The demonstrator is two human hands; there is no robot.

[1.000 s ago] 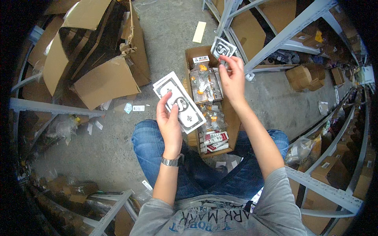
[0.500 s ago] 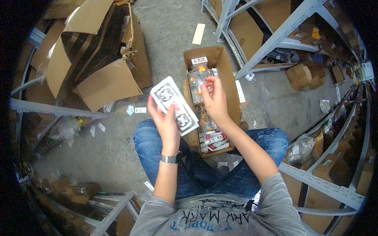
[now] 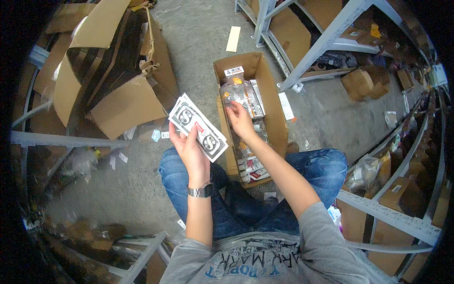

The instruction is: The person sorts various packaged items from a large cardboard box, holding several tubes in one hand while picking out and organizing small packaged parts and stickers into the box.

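Observation:
My left hand holds a small stack of white cards with black round marks, fanned out above my left knee. My right hand reaches down into a long open cardboard box on the floor between my knees. Its fingers rest on clear plastic packets inside the box; whether they grip one I cannot tell. Small red and white cartons fill the near end of the box.
A large torn cardboard box lies open on the concrete floor to the left. Grey metal shelf frames stand behind the box and along the right side, with more cartons under them. Paper scraps litter the floor.
My right hand has come down from holding a card up high and now reaches into the box. The card has joined the stack in my left hand, which shifted slightly left.

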